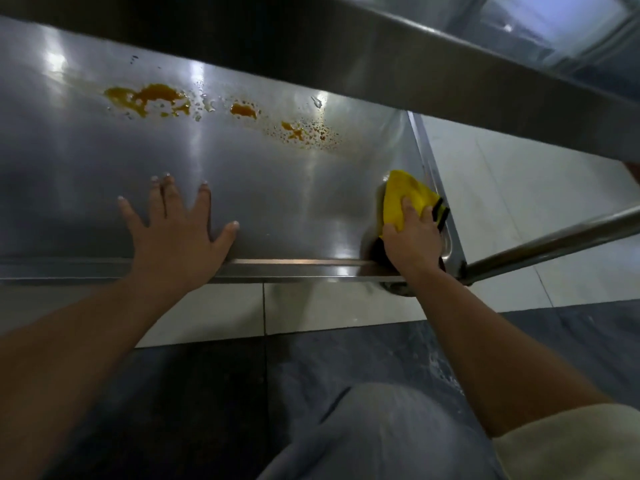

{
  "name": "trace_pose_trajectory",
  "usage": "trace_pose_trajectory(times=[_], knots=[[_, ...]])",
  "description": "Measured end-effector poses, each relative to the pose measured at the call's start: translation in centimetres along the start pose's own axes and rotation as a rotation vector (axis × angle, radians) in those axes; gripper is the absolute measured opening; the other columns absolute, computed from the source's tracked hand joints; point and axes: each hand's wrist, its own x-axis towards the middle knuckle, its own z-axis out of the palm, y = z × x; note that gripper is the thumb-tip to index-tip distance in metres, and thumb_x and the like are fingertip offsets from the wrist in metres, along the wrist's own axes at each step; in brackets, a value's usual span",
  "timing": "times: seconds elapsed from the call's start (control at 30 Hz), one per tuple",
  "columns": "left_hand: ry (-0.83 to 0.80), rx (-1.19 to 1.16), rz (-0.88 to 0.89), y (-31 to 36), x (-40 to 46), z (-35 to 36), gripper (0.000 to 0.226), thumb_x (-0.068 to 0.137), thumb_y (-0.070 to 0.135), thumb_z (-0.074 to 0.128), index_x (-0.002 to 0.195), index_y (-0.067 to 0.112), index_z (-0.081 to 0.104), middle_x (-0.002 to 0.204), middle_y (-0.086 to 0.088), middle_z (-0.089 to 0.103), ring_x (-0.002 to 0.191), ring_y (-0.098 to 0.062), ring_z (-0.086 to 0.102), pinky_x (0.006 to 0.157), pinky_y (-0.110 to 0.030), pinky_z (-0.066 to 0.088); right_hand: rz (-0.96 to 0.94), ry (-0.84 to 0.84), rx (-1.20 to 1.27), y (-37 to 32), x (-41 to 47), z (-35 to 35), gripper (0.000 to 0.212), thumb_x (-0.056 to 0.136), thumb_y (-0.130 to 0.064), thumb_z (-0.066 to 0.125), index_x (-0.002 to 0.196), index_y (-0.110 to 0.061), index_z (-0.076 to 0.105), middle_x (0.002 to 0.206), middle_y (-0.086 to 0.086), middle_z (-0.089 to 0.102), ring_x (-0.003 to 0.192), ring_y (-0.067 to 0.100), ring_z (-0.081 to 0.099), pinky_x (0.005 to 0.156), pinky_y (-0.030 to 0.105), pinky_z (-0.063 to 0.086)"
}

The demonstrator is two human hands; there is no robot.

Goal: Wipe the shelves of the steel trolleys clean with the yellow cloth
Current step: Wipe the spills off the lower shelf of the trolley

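The yellow cloth [407, 197] lay bunched at the near right corner of the lower shelf [277, 188], against the raised right rim; a dark edging showed along its right side. The right hand [414, 239] pressed down on it, palm over the near half of the cloth, fingers [408, 209] bent over the fabric and grasping it; the thumb was not clearly visible. The right forearm ran in from the near right, crossing the shelf's near lip.

Progress was judged early for this shelf; orange-brown stains [152, 98] with scattered droplets ran in a band across the far part of the surface, from the left to right of centre, and appeared untouched; the cloth sat well apart from them. The steel between stains and near lip looked free of marks, though reflections made this uncertain. The remaining work was judged to be the whole stained band, plus any other shelves.

The left hand [176, 230] rested flat on the shelf left of centre, near the lip; its fingers were released, straight and spread, holding nothing, apparently bracing the body.

An upper shelf edge [415, 64] crossed overhead; a trolley tube [554, 242] angled off at the right; tiled floor [346, 306] lay below.
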Motion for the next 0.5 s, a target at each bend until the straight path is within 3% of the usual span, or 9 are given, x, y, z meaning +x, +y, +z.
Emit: trace_pose_trajectory(times=[0.1, 0.23, 0.3, 0.37, 0.4, 0.5], knots=[[-0.098, -0.011, 0.029, 0.0, -0.2, -1.4, 0.088, 0.082, 0.072, 0.003, 0.152, 0.019, 0.010, 0.157, -0.026, 0.006, 0.146, -0.039, 0.001, 0.110, -0.068, 0.004, -0.117, -0.032, -0.088, -0.8, -2.9, -0.7, 0.060, 0.093, -0.026, 0.044, 0.149, -0.024, 0.023, 0.155, 0.017, 0.017, 0.131, 0.044, 0.033, 0.105, 0.050, 0.033], [-0.322, 0.119, 0.263, -1.3, -3.0, -4.0, 0.093, 0.079, 0.068, -0.006, 0.153, 0.012, 0.002, 0.159, -0.019, 0.004, 0.147, -0.034, 0.004, 0.116, -0.057, 0.013, -0.211, -0.235, 0.050, -1.5, -7.2, -3.7, 0.054, 0.093, -0.019, 0.049, 0.146, -0.018, 0.035, 0.146, 0.017, 0.038, 0.127, 0.036, 0.042, 0.102, 0.042, 0.036], [-0.446, 0.192, 0.305, -1.8, -5.8, -5.9, 0.087, 0.084, 0.066, -0.004, 0.153, 0.013, 0.000, 0.161, -0.012, 0.003, 0.148, -0.027, 0.008, 0.117, -0.052, 0.012, -0.187, -0.312, 0.200, -2.3, -10.0, -6.0, 0.054, 0.093, -0.017, 0.051, 0.145, -0.015, 0.036, 0.143, 0.016, 0.043, 0.128, 0.032, 0.043, 0.100, 0.030, 0.035], [-0.534, 0.197, 0.294, -1.6, -8.8, -8.2, 0.078, 0.093, 0.061, 0.009, 0.153, 0.012, 0.001, 0.162, -0.009, 0.004, 0.148, -0.023, 0.010, 0.117, -0.049, 0.015, -0.173, -0.360, 0.349, -3.3, -13.2, -8.9, 0.053, 0.092, -0.016, 0.052, 0.144, -0.013, 0.038, 0.142, 0.014, 0.045, 0.126, 0.028, 0.046, 0.086, 0.010, 0.037], [-0.576, 0.171, 0.301, -1.2, -10.2, -9.8, 0.076, 0.095, 0.059, 0.013, 0.153, 0.011, 0.002, 0.162, -0.008, 0.003, 0.148, -0.022, 0.009, 0.117, -0.047, 0.016, -0.179, -0.385, 0.396, -3.9, -14.9, -10.6, 0.053, 0.092, -0.015, 0.053, 0.143, -0.013, 0.040, 0.142, 0.013, 0.046, 0.126, 0.026, 0.047, 0.087, 0.009, 0.039], [-0.642, -0.031, 0.330, 0.2, -13.4, -16.6, 0.083, 0.090, 0.064, 0.009, 0.153, 0.012, 0.002, 0.162, -0.006, 0.002, 0.148, -0.022, 0.009, 0.118, -0.043, 0.017, -0.205, -0.441, 0.464, -5.6, -19.8, -17.3, 0.051, 0.092, -0.014, 0.054, 0.142, -0.015, 0.043, 0.141, 0.010, 0.047, 0.127, 0.023, 0.045, 0.104, 0.026, 0.035]])
